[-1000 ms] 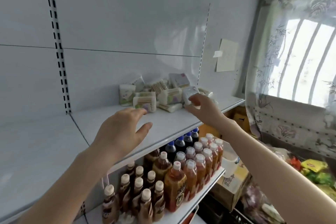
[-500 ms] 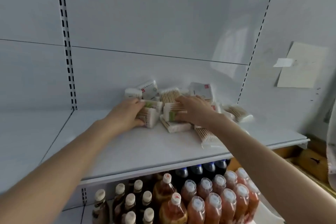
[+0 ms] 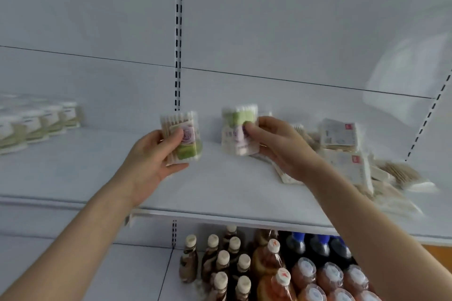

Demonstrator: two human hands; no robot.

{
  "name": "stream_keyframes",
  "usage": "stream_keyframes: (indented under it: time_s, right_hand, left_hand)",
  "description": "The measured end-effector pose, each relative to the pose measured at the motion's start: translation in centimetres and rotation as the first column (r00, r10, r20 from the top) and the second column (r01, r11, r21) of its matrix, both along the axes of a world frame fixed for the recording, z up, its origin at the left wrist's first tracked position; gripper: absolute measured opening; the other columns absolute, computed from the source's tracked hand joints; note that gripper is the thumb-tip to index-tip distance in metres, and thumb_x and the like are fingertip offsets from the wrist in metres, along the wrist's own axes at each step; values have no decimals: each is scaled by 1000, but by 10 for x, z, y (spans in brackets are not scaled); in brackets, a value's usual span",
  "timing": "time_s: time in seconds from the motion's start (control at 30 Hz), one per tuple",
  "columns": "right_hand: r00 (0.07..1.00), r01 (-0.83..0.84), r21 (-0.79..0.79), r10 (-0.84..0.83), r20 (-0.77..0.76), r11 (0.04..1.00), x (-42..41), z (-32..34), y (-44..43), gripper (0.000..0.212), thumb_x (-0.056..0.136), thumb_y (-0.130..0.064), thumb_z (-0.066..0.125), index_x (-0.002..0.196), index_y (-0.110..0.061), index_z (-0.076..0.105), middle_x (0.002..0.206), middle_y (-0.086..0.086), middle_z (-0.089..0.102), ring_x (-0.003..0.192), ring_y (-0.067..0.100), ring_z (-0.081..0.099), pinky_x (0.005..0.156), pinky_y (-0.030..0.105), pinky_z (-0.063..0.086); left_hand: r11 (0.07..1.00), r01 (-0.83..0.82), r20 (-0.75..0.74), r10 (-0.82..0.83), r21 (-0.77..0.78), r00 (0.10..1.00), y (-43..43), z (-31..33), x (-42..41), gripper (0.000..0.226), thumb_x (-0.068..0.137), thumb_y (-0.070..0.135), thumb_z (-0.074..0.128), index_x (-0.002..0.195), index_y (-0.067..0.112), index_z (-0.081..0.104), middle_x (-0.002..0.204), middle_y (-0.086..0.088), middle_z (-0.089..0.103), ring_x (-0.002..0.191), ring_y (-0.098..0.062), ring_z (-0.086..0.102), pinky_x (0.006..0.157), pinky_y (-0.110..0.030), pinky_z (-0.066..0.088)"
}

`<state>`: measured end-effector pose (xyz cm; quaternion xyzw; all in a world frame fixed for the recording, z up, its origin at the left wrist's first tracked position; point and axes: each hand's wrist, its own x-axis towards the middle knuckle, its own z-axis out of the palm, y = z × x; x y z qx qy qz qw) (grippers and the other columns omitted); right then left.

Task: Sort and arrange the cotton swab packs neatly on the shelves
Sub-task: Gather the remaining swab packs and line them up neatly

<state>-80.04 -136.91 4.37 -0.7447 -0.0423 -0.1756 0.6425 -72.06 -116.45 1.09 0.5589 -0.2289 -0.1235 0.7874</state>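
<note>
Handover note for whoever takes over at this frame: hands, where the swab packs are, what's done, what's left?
Left hand grips one cotton swab pack; right hand grips a second pack, both held upright over the shelf.
Unsorted pile lies on the shelf at the right.
Lined-up row of packs stands at far left, blurred.
Done: that row, apparently.
Left: set down both held packs, then sort the pile.
</note>
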Motion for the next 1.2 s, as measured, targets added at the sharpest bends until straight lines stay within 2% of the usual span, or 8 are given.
stream_keyframes:
  time_s: [0.33,0.63,0.73,0.8,0.9,1.0,1.1,1.2]
  right_hand:
    - [962,-235,153,252,-105,960,51,-14,160,34,79,-34,54,106,-14,58,98,10,62,84,23,62,73,39,57]
    - [954,-186,-48,169,-246,981,108,-30,303,39,88,-43,53,102,-8,60,89,9,65,80,24,60,78,39,50]
    - [971,-56,-283,-13,-238,958,131,-18,317,28,88,-39,57,94,-12,62,78,2,62,67,16,56,62,26,47]
    - [977,10,-477,-110,-183,879,151,-5,321,23,87,-35,60,89,-12,62,75,1,58,61,10,50,54,21,39]
    - [959,17,-826,-242,-145,564,187,13,328,32,84,-35,61,92,-5,65,79,4,55,65,15,47,56,24,36]
    - [914,-26,-966,-386,-128,258,220,19,332,34,83,-42,55,93,-10,62,93,5,59,83,24,54,70,29,41]
    - [891,-90,-981,-425,-157,174,240,16,333,46,87,-58,41,99,-16,56,101,3,56,95,27,55,84,35,45]
    - [921,-55,-969,-362,-142,241,241,20,330,64,90,-65,22,91,-9,53,97,5,56,92,28,53,85,37,42]
  left_hand:
    - [986,-146,-21,145,-84,989,156,-16,-1,41,74,30,56,108,9,61,102,-7,71,93,-19,68,74,-34,58]
    - [958,-276,-114,267,-77,957,316,-49,17,37,78,31,68,108,10,61,104,-6,71,95,-19,68,76,-36,58]
    - [946,-309,-144,295,-93,945,346,-59,21,52,68,41,74,106,8,61,104,-10,71,90,-19,69,73,-36,59]
    - [940,-326,-157,308,-102,938,359,-66,26,71,51,50,83,104,7,62,103,-11,71,90,-21,70,70,-36,59]
    - [929,-344,-170,320,-134,932,369,-75,35,90,32,57,87,102,5,63,99,-10,72,91,-23,70,65,-33,58]
    - [935,-323,-183,295,-150,938,371,-80,44,63,58,43,82,102,3,63,102,-13,71,94,-26,68,66,-33,58]
    - [948,-284,-151,262,-143,953,370,-78,55,77,45,49,87,104,5,64,104,-13,70,94,-24,69,66,-31,57]
    - [951,-257,-104,241,-173,965,363,-69,68,88,34,57,88,103,8,67,104,-10,71,95,-23,69,67,-30,56]
